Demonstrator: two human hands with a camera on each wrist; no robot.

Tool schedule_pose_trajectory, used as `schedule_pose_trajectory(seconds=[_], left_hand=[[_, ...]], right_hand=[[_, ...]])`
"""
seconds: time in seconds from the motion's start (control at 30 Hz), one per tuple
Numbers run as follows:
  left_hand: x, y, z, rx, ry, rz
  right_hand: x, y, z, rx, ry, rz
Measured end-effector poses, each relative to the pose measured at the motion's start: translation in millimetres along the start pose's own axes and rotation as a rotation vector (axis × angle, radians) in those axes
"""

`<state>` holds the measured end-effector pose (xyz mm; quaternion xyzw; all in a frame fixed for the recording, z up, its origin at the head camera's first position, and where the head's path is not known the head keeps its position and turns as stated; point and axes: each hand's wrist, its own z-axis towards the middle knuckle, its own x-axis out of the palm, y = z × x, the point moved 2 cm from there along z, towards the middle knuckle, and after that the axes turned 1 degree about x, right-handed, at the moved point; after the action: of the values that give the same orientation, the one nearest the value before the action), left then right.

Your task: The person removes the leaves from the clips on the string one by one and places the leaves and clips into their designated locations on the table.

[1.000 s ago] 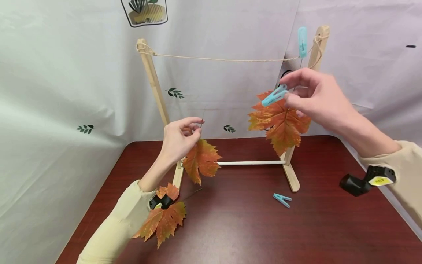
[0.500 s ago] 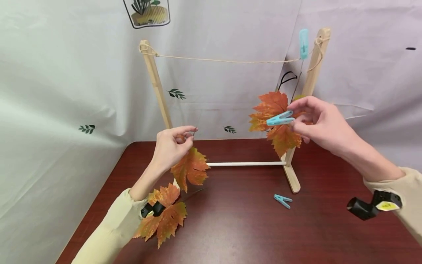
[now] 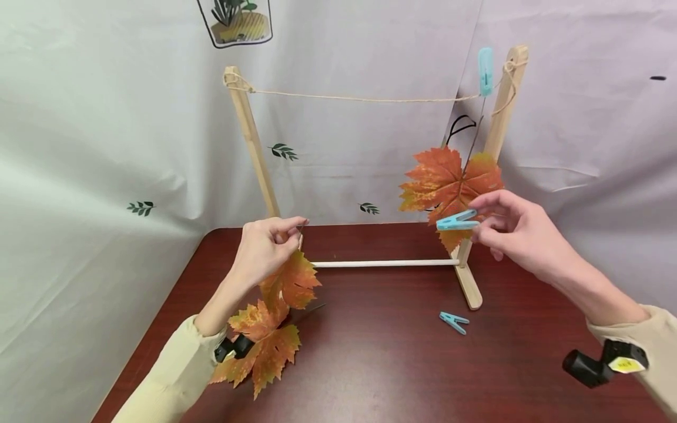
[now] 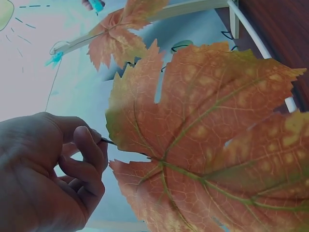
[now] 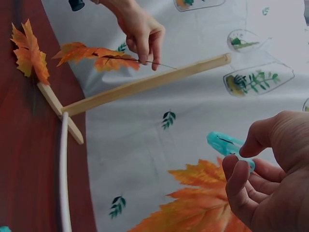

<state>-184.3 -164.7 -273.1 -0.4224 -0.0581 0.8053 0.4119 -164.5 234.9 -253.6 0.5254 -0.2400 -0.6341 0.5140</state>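
Note:
My left hand pinches the thin dark stem of an orange maple leaf, which hangs below the fingers; the left wrist view shows this leaf close up. In my right hand a light blue clothespin is pinched between thumb and fingers. Just behind that clothespin hangs another maple leaf, its stem clipped to the twine by a second blue clothespin. One more maple leaf lies on the table, partly hidden by the left wrist camera and the held leaf.
A wooden frame with a left post, a right post and a white crossbar stands on the dark red table. A loose blue clothespin lies near the right foot. Printed white cloth hangs behind.
Both hands have moved down, the left one also leftward with its leaf, the right one slightly rightward with its clothespin. The hanging leaf by the right post is now less covered.

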Motion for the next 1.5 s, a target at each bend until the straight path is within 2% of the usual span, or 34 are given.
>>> schedule_pose_trajectory(seconds=[0.3, 0.47, 0.83, 1.03, 1.27, 1.5], left_hand=[[-4.3, 7.4, -12.6, -0.002, 0.036, 0.051], [-6.2, 12.6, -20.9, -0.011, 0.054, 0.069], [-9.8, 20.6, -34.6, -0.021, 0.135, 0.132], [-9.7, 24.5, -44.4, -0.063, 0.158, 0.14], [-10.6, 31.0, -55.5, -0.084, 0.198, 0.178], [-11.8, 36.7, -69.8, -0.157, 0.259, 0.192]], right_hand=[[6.9, -23.9, -19.0, 0.047, 0.024, 0.021], [8.9, -37.6, -29.8, 0.063, 0.032, 0.076], [22.7, -63.4, -55.5, 0.127, 0.049, 0.157], [31.9, -72.7, -67.0, 0.163, 0.053, 0.174], [38.2, -83.6, -78.2, 0.205, 0.038, 0.182], [43.6, -93.0, -85.9, 0.233, 0.003, 0.178]])
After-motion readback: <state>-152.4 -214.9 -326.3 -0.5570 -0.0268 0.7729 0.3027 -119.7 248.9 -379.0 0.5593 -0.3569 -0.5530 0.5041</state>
